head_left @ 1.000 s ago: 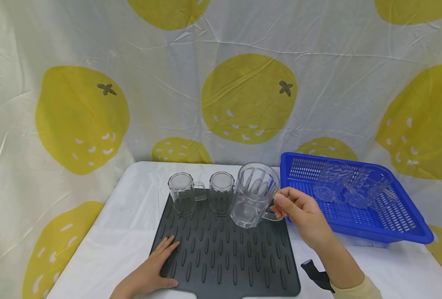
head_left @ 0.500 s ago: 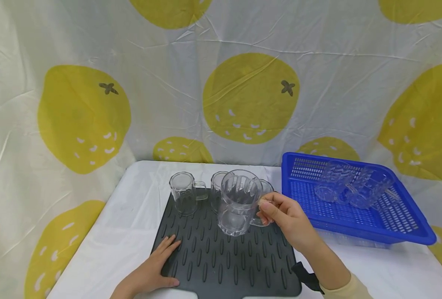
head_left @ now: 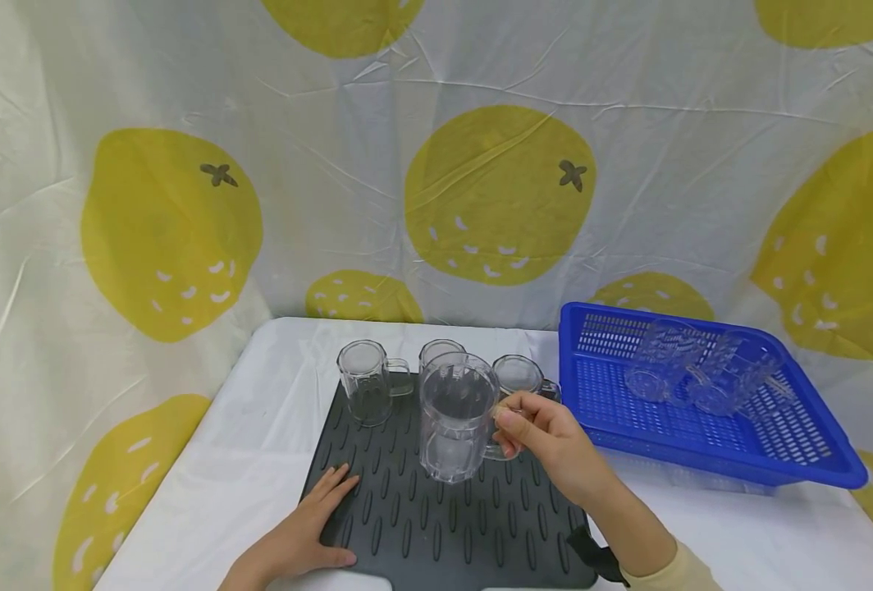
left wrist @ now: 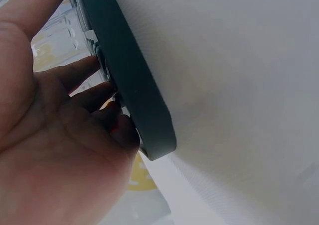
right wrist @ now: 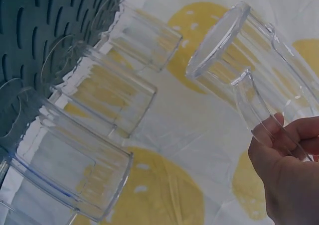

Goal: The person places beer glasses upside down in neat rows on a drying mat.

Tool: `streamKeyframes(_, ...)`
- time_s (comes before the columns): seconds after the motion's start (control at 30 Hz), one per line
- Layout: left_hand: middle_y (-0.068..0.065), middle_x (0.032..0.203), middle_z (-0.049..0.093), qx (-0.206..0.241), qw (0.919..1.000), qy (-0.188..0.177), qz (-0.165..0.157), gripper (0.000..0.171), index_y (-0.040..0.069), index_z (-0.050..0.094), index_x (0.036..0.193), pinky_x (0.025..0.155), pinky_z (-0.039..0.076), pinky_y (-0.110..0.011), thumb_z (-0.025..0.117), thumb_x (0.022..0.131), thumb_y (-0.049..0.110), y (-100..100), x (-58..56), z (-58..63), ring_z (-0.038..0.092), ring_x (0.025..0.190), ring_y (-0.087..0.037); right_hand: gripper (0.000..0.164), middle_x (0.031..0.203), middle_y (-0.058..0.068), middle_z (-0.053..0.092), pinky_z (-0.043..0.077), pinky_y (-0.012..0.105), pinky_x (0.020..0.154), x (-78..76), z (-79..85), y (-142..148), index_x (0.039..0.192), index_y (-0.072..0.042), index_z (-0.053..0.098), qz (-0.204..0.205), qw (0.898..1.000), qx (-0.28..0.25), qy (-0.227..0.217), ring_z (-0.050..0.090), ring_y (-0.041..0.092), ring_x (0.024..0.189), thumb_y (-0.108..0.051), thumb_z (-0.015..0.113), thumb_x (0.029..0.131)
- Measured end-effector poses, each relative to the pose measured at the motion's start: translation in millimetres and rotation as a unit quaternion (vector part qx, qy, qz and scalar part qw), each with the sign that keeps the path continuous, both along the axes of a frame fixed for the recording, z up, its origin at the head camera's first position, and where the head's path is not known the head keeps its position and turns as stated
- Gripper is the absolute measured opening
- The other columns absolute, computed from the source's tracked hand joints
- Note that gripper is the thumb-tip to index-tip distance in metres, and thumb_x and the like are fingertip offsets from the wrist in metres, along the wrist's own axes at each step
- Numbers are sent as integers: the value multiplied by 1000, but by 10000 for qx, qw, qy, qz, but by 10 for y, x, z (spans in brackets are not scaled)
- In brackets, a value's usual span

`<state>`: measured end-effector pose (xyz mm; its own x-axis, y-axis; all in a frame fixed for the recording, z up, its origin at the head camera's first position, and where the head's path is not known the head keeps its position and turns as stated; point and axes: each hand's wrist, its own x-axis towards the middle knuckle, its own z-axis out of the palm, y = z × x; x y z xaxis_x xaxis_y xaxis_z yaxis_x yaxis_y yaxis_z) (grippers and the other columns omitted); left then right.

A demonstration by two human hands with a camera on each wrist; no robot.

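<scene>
My right hand (head_left: 547, 439) pinches the handle of a clear beer mug (head_left: 454, 451), held upright above the dark grey ridged mat (head_left: 436, 533). The right wrist view shows the held mug (right wrist: 239, 56) apart from the mat, thumb and fingers on its handle. Three more clear mugs stand along the mat's back edge: a left mug (head_left: 365, 394), a middle mug (head_left: 440, 351) partly hidden by the held one, and a right mug (head_left: 518, 373) partly behind my right hand. My left hand (head_left: 307, 525) rests with extended fingers on the mat's left edge; the left wrist view shows the fingers at that edge (left wrist: 134, 85).
A blue perforated basket (head_left: 606, 419) stands to the right with several clear mugs (head_left: 658, 369) lying in it. White cloth (head_left: 207, 492) covers the table. Behind hangs a white curtain (head_left: 333, 205) with yellow fruit prints. A black strap (head_left: 595, 558) hangs by my right wrist.
My right hand has brought the mug left and nearer to me over the mat, uncovering the right mug at the back and coming in front of the middle one. My left hand stays put.
</scene>
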<state>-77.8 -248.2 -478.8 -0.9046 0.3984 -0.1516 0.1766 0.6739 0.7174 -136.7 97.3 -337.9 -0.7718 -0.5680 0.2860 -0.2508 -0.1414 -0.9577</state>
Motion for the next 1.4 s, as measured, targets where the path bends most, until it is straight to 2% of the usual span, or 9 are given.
streamKeyframes(0.43,-16,152,8,-112,9999,-72,30,98,9,25,146,97,20,-66,74,72,48,-20,-11,-42,1,136,-42,21,72,5,48,46,31,65,-57,-175,-83,92,14,45,283,9994,-185,0,48,16,65,-5,41,98)
streamKeyframes(0.6,-15,152,9,-172,9998,-32,4,97,9,25,146,97,21,-65,73,72,49,-11,-24,-47,1,136,-42,22,72,3,50,47,31,65,-94,-216,-49,94,13,47,120,9999,20,-6,50,16,65,-8,43,98)
streamKeyframes(0.8,-20,151,7,-111,9992,-375,-86,95,8,24,146,95,21,-67,72,75,47,18,-44,81,2,135,-46,25,71,2,49,46,32,65,-118,-251,-25,94,14,46,5,9998,180,-102,50,16,65,-11,44,98)
streamKeyframes(0.93,-23,150,11,356,9975,-607,-94,83,7,25,146,95,22,-66,67,82,40,93,-106,222,11,134,-47,22,71,3,49,46,32,65,-135,-263,-13,94,12,47,82,9999,47,-33,49,16,65,-9,43,98)
streamKeyframes(1.0,-22,148,17,975,9920,-801,-89,75,6,25,145,98,24,-63,63,87,36,170,-161,286,18,133,-45,20,72,4,49,46,32,64,-142,-263,-11,93,12,47,151,9999,-55,47,49,16,65,-7,42,98)
streamKeyframes(1.1,-23,144,28,2301,9619,-1473,-106,64,2,22,145,103,27,-52,49,96,33,309,-250,371,29,131,-38,19,73,5,49,46,32,63,-142,-249,-14,92,12,47,229,9996,-142,117,48,16,65,-5,42,98)
streamKeyframes(1.2,-28,139,35,3613,8978,-2517,-55,65,-4,15,145,101,33,-42,33,100,39,441,-327,429,40,126,-35,19,75,5,48,47,32,64,-126,-232,-18,93,11,47,260,9996,-102,59,48,16,66,-7,42,98)
streamKeyframes(1.3,-30,133,40,4341,8325,-3443,-46,77,-9,9,144,97,40,-37,24,98,52,563,-384,445,47,120,-34,19,74,6,48,47,32,64,-110,-231,-19,94,12,47,302,9995,-65,116,48,16,66,-6,42,98)
streamKeyframes(1.4,-30,129,45,4554,7899,-4099,-254,84,-9,3,143,90,45,-33,19,96,58,674,-422,433,52,115,-32,16,73,8,46,46,32,63,-99,-245,-30,92,11,48,378,9991,-79,190,48,17,65,-4,43,97)
